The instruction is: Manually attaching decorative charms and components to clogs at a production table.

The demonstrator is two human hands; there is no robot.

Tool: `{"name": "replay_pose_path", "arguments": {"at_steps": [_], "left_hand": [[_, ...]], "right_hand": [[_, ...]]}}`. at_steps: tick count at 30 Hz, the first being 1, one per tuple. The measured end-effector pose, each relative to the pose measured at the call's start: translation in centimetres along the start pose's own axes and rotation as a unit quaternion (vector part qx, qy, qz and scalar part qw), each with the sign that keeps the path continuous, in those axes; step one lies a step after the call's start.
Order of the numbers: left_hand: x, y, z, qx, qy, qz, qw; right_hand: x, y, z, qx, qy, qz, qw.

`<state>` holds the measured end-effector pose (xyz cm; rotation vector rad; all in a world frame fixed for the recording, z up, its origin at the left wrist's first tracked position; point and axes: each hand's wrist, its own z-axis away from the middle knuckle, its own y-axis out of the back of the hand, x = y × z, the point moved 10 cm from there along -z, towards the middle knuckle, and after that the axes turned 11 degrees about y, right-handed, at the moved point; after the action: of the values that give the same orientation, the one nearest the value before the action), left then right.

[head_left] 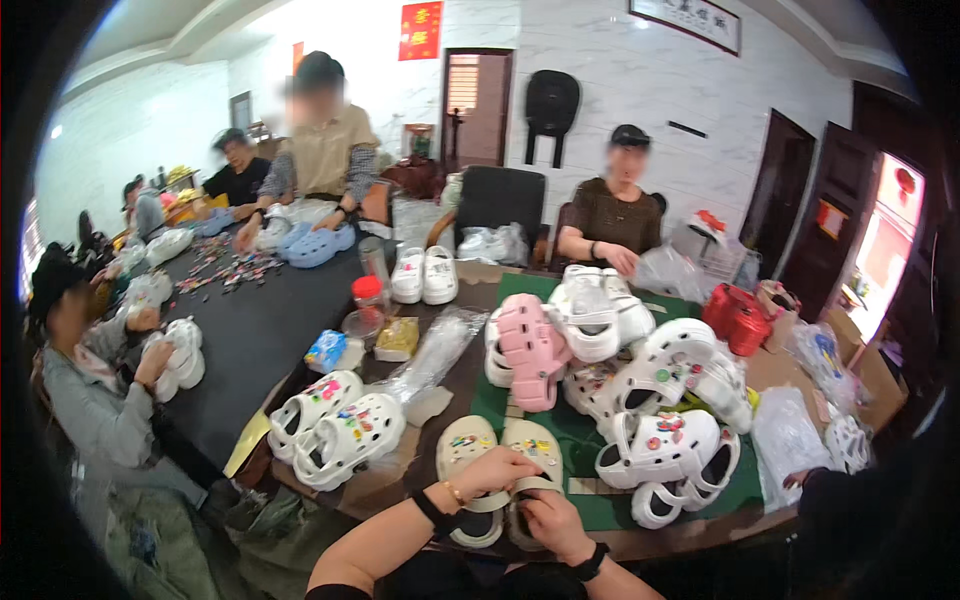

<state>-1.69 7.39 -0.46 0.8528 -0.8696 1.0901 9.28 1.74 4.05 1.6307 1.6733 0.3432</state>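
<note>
A pair of beige clogs (pixel 468 446) with small coloured charms lies side by side at the table's near edge. My left hand (pixel 495 470) reaches across them and grips the heel strap of the right-hand clog (pixel 540 445). My right hand (pixel 550 520) holds the same clog from below at its heel end. Both wrists wear dark bands.
A heap of white clogs (pixel 660 400) and one pink pair (pixel 530 350) lies on a green mat (pixel 580 440) to the right. Two white clogs with charms (pixel 335 425) sit left. Several other people sit around the dark table (pixel 250 330). Plastic bags, a jar (pixel 368 295) and a red basket (pixel 738 318) stand about.
</note>
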Motion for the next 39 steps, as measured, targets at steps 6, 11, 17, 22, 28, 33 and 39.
{"name": "replay_pose_path", "arguments": {"at_steps": [6,11,17,22,28,33,39], "left_hand": [[1.0,0.1,-0.9,0.079,-0.145,-0.104,0.981],[-0.5,-0.2,-0.9,0.033,-0.067,-0.043,0.996],[0.6,0.1,0.4,0.071,-0.135,-0.115,0.982],[1.9,0.5,1.4,0.130,-0.159,-0.142,0.968],[2.0,2.1,3.2,0.194,-0.142,-0.083,0.967],[2.0,2.4,6.0,0.257,-0.182,-0.051,0.948],[0.7,1.6,5.7,0.280,-0.179,-0.009,0.943]], "right_hand": [[0.8,0.8,0.6,0.022,-0.040,0.022,0.999],[-0.7,1.1,-0.1,0.037,-0.043,0.038,0.998],[-1.4,0.9,0.7,0.028,-0.001,0.064,0.998],[-1.4,1.5,1.3,0.055,-0.004,0.071,0.996],[2.2,4.8,1.2,0.223,-0.137,-0.013,0.965],[4.4,0.7,-1.4,0.175,-0.237,-0.228,0.928],[5.0,1.0,0.0,0.200,-0.247,-0.221,0.922]]}}
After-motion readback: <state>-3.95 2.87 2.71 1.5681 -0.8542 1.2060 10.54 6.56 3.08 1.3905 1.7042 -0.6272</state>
